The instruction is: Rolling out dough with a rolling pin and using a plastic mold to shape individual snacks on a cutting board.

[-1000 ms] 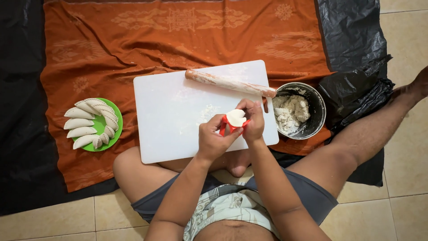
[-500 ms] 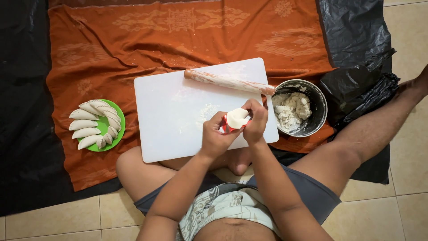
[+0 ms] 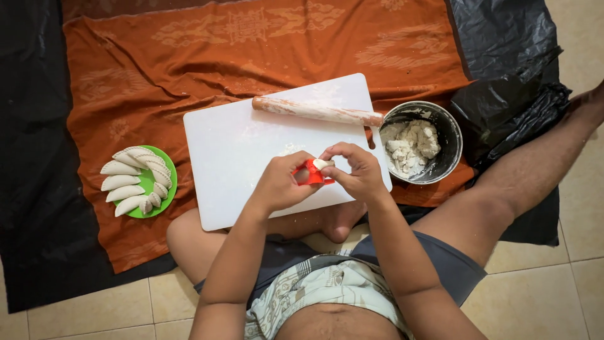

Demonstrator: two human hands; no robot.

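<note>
The person sits on the floor with legs crossed, so everything is close and easy to reach. Both hands meet over the white plastic cutting board (image 3: 251,157). The left hand (image 3: 281,182) and the right hand (image 3: 357,171) are closed around a small red plastic dumpling press (image 3: 308,174), each squeezing one side. A bit of white dough (image 3: 322,164) peeks out at the top of the press, under the right thumb.

The long wooden rolling pin (image 3: 314,111) lies across the far edge of the board, out of the way of the hands. The round metal bowl of dough (image 3: 416,143) sits just beside the board on the right, near the right hand. The green round plate (image 3: 165,189) with folded white dumplings (image 3: 129,179) rests well apart on the left, on the orange patterned cloth (image 3: 189,56), safe from floury hands.
</note>
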